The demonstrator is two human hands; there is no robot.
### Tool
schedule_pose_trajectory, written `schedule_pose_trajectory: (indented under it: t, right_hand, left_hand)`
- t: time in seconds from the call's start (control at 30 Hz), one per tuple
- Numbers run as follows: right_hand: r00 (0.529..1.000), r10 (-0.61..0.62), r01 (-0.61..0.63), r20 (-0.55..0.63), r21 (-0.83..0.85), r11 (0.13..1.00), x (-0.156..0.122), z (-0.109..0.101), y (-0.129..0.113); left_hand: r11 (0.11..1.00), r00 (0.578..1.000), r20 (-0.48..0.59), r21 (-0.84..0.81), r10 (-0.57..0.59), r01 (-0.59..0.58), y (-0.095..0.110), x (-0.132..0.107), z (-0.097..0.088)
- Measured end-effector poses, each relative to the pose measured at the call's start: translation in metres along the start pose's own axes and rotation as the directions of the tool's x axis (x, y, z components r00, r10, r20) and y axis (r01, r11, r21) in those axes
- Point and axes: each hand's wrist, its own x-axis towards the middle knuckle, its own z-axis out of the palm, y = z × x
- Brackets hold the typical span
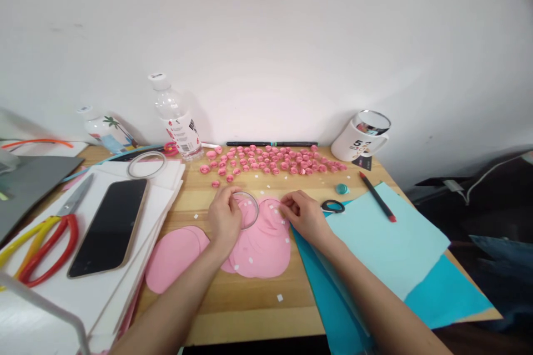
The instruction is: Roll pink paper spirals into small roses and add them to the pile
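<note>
A thin ring-shaped roll of tape is gripped at its left edge by the fingers of my left hand. Beneath it lies a loose pile of pink paper circles, scattered with tiny white squares. My right hand hovers at the pile's upper right edge, its thumb and fingertips pinched together; whatever is between them is too small to tell. More pink paper circles overlap left of the pile, partly behind my left forearm. Many small pink paper rolls spread across the back of the table.
Blue paper sheets, small scissors and a red-tipped black pencil lie right. A white mug stands behind them. Leftward are a phone, red-yellow scissors, a second ring and a water bottle.
</note>
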Motion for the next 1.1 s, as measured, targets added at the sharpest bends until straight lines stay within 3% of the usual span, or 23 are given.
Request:
schedule_pose_trajectory:
  t: [0.2,0.3,0.4,0.57,0.63,0.73,0.87,1.0,1.1]
  right_hand:
    - [0.999,0.040,-0.041,0.015,0.027,0.999,0.003,-0.002,-0.003]
    - [0.993,0.096,-0.104,0.073,0.107,0.989,0.006,-0.017,-0.012]
    - [0.996,0.085,-0.084,-0.004,0.116,0.990,0.001,-0.043,-0.021]
    - [0.996,-0.059,0.064,0.066,-0.085,0.994,-0.035,-0.081,-0.010]
    - [0.999,-0.043,0.039,-0.016,-0.199,0.979,-0.054,-0.090,0.006]
    - [0.970,-0.005,-0.091,-0.241,-0.385,0.918,-0.076,-0.102,0.038]
    - [0.874,0.111,-0.397,-0.473,-0.563,0.725,-0.078,-0.121,0.078]
    - [0.801,0.375,-0.596,-0.466,-0.565,0.571,-0.064,-0.131,0.097]
    - [0.751,0.514,-0.655,-0.414,-0.566,0.500,-0.054,-0.130,0.100]
  left_hand:
    - [0.995,0.999,-0.003,0.081,0.050,-0.050,0.001,-0.003,0.000]
    - [0.992,1.000,0.012,0.129,0.005,-0.007,0.002,-0.002,0.000]
    - [0.989,0.997,0.043,0.134,-0.067,0.061,0.004,0.000,-0.001]
    - [0.988,0.988,0.109,0.123,-0.108,0.095,0.003,0.005,-0.003]
    - [0.990,0.984,0.138,0.103,-0.110,0.096,0.000,0.008,-0.002]
    - [0.993,0.978,0.174,0.055,-0.112,0.104,-0.005,0.015,-0.003]
    - [0.990,0.961,0.250,-0.055,-0.115,0.133,-0.009,0.027,-0.013]
    - [0.958,0.942,0.327,-0.238,-0.076,0.160,-0.009,0.030,-0.033]
    - [0.855,0.975,0.213,-0.491,-0.064,0.163,-0.013,0.025,-0.043]
